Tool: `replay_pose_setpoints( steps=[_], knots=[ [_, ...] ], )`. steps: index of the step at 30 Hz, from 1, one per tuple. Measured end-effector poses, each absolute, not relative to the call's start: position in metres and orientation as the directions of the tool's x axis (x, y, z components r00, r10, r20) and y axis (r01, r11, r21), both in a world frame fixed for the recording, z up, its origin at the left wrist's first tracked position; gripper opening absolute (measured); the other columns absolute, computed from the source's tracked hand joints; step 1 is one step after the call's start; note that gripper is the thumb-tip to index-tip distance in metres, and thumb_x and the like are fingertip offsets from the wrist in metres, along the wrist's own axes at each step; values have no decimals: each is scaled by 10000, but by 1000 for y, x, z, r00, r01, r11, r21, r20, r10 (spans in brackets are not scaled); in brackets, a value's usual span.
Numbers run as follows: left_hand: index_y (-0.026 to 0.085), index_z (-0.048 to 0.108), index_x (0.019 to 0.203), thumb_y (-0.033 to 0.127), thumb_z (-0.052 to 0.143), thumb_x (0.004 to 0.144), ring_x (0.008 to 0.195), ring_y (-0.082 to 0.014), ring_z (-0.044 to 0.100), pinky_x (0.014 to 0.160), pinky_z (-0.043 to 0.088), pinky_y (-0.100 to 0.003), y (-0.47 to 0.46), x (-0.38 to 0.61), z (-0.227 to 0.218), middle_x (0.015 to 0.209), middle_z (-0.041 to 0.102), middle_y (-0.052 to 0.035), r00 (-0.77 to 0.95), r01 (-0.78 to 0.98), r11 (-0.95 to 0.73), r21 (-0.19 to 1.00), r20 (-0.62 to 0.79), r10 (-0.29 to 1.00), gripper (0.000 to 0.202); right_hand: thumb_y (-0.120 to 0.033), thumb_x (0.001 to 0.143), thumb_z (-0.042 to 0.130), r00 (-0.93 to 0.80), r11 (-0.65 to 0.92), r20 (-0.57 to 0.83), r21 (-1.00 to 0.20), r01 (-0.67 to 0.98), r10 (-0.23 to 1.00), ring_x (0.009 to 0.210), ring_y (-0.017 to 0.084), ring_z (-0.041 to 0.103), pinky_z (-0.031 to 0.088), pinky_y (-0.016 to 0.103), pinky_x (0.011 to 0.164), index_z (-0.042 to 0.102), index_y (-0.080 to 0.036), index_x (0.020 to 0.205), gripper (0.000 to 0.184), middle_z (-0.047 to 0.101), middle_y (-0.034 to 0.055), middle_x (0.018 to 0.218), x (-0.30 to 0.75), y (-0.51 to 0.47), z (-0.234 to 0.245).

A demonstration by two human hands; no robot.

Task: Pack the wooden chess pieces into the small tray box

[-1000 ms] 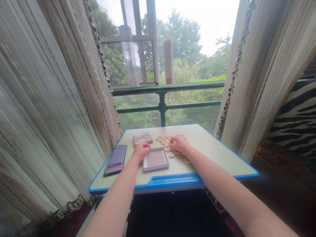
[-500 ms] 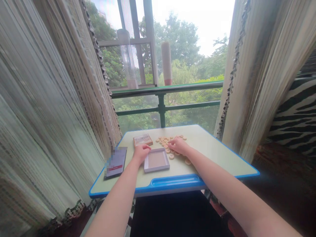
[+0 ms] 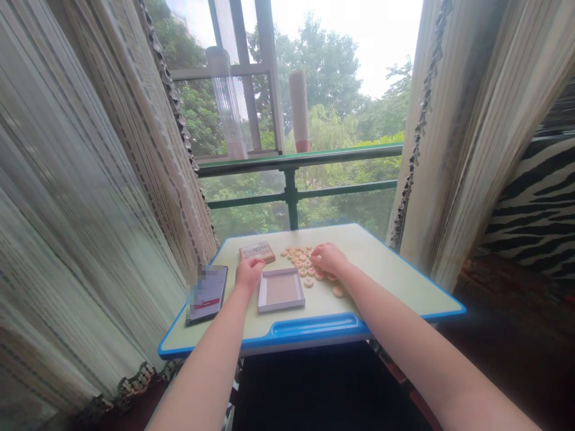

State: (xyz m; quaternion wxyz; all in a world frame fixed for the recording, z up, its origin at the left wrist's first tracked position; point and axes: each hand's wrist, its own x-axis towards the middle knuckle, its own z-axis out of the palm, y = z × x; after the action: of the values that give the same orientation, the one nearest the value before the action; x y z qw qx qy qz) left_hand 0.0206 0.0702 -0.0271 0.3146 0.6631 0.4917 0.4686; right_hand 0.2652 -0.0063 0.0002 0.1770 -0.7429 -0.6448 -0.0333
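My left hand [image 3: 248, 272] rests loosely curled on the table, touching the far left corner of a shallow white tray [image 3: 281, 290]. My right hand [image 3: 329, 260] lies curled over a scatter of round wooden game pieces [image 3: 300, 259] just right of the tray; whether its fingers pinch a piece is hidden. A small printed wooden box lid [image 3: 257, 251] lies beyond my left hand. One stray piece [image 3: 338, 291] sits near my right wrist.
The pale table has a blue rim [image 3: 314, 328] with a groove at its front edge. A phone [image 3: 207, 293] lies at the left edge. Curtains hang on both sides. A green railing [image 3: 296, 160] and two tall cylinders stand behind, at the window.
My left hand has slid a little left, from the tray's far edge to its corner. My right hand stays over the pieces, shifted slightly. The view has tilted a little.
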Motion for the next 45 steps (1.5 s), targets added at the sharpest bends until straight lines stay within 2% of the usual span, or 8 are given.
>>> replay_pose_setpoints(
  steps=[9, 16, 22, 27, 34, 37, 41, 45],
  knots=[
    [165, 653, 626, 217, 549, 618, 769, -195, 613, 730, 458, -301, 66, 22, -24, 734, 679, -44, 110, 366, -290, 884, 268, 957, 116, -315, 745, 564, 237, -170, 251, -261, 950, 939, 997, 218, 524, 400, 249, 732, 698, -218, 891, 221, 677, 51, 943, 266, -3, 0],
    [162, 651, 598, 249, 537, 612, 735, -194, 584, 670, 437, -296, 71, 21, -28, 682, 649, -42, 122, 423, -296, 856, 270, 955, 144, -322, 811, 475, 219, -156, 219, -273, 949, 951, 829, 176, 581, 390, 221, 632, 701, -219, 767, 253, 656, 27, 626, 266, -1, -4],
    [161, 649, 599, 237, 522, 606, 701, -175, 570, 650, 430, -276, 70, 20, -28, 672, 645, -32, 117, 405, -306, 861, 284, 952, 148, -308, 865, 419, 169, -112, 243, -232, 966, 955, 905, 179, 555, 373, 239, 798, 693, -177, 805, 310, 686, 72, 871, 266, 3, -5],
    [158, 638, 586, 240, 519, 599, 655, -165, 553, 609, 413, -261, 65, 19, -24, 608, 616, -21, 109, 416, -294, 861, 274, 956, 145, -268, 878, 394, 170, -122, 225, -213, 969, 960, 926, 194, 555, 347, 266, 861, 690, -162, 807, 323, 681, 95, 927, 268, 3, -4],
    [160, 641, 578, 203, 521, 578, 713, -179, 575, 685, 437, -279, 65, 21, -24, 651, 645, -23, 174, 400, -313, 861, 264, 949, 128, -336, 844, 441, 223, -177, 156, -265, 948, 962, 769, 163, 592, 394, 227, 640, 681, -168, 907, 300, 690, 70, 867, 272, -9, 10],
    [160, 637, 572, 194, 505, 576, 703, -175, 574, 683, 440, -281, 64, 21, -25, 631, 639, -18, 192, 399, -313, 862, 255, 948, 136, -385, 761, 541, 208, -173, 99, -285, 943, 973, 645, 143, 580, 376, 215, 551, 689, -172, 805, 263, 679, 36, 717, 273, -17, 17],
    [159, 637, 573, 204, 506, 578, 698, -176, 572, 672, 437, -280, 67, 22, -26, 617, 632, -17, 201, 401, -312, 861, 249, 947, 138, -331, 656, 624, 224, -197, 72, -277, 941, 972, 629, 155, 573, 362, 228, 525, 680, -182, 711, 169, 665, 34, 677, 271, -21, 19],
    [166, 640, 573, 212, 514, 580, 697, -181, 571, 663, 432, -280, 69, 22, -28, 604, 628, -18, 193, 427, -295, 855, 232, 953, 134, -371, 667, 620, 193, -162, 89, -278, 947, 977, 676, 162, 585, 377, 235, 554, 688, -203, 719, 188, 676, 34, 729, 267, -20, 19]
  ],
)
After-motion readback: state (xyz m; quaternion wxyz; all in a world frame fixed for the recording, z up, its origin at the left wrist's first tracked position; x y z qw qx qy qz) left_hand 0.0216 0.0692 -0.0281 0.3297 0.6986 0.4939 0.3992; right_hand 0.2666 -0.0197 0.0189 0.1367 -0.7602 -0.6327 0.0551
